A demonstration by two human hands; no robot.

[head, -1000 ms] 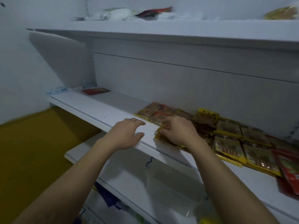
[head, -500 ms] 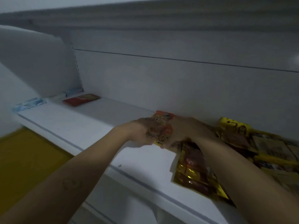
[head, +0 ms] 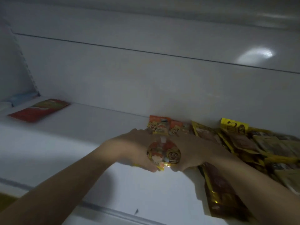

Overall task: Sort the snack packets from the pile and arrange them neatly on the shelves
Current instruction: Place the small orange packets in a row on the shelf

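Both my hands hold one orange and yellow snack packet (head: 164, 154) with a cartoon face, just above the white shelf (head: 81, 140). My left hand (head: 134, 150) grips its left edge and my right hand (head: 193, 153) grips its right edge. Behind it, two matching orange packets (head: 159, 125) lean against the back wall. To the right lies a pile of yellow and brown packets (head: 263, 146), and a dark brown packet (head: 222, 190) lies under my right forearm.
A red packet (head: 39, 109) lies flat at the shelf's far left, with pale blue packets (head: 22, 98) behind it in the corner. The shelf's front edge (head: 97, 208) runs across the bottom. An upper shelf hangs overhead.
The view moved closer to the shelf. My hands went from resting at the shelf edge to gripping the orange packet between them and carrying it toward the back wall.
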